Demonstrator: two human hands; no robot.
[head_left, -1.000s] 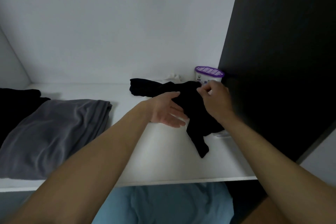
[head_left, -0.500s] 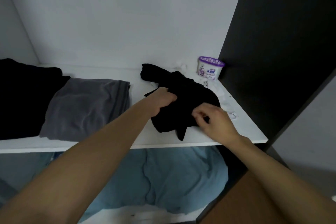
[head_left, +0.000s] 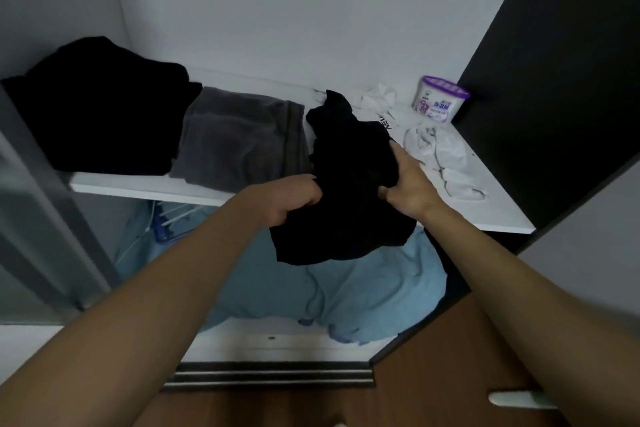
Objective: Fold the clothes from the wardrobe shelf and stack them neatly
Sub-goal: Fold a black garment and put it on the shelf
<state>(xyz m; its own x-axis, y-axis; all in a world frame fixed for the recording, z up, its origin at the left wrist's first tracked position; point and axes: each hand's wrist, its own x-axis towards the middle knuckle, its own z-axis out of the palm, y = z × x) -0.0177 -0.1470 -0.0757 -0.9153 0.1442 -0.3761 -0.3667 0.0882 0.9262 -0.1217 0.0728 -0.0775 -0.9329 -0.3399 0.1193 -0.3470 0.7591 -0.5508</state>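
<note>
Hanging half over the wardrobe shelf (head_left: 485, 215) edge, the crumpled black garment (head_left: 349, 180) looks light and limp; left hand (head_left: 294, 199) and right hand (head_left: 408, 187) clench its bunched middle in curled fingers. Seams vanish in the dark; corners probably give cleaner holds.

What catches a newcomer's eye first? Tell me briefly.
The left hand and right hand grip a crumpled black garment at the centre, half hanging over the front edge of the white wardrobe shelf. Left of it lie a folded grey garment and a black pile; a purple-lidded white tub stands in the far right corner.
</note>
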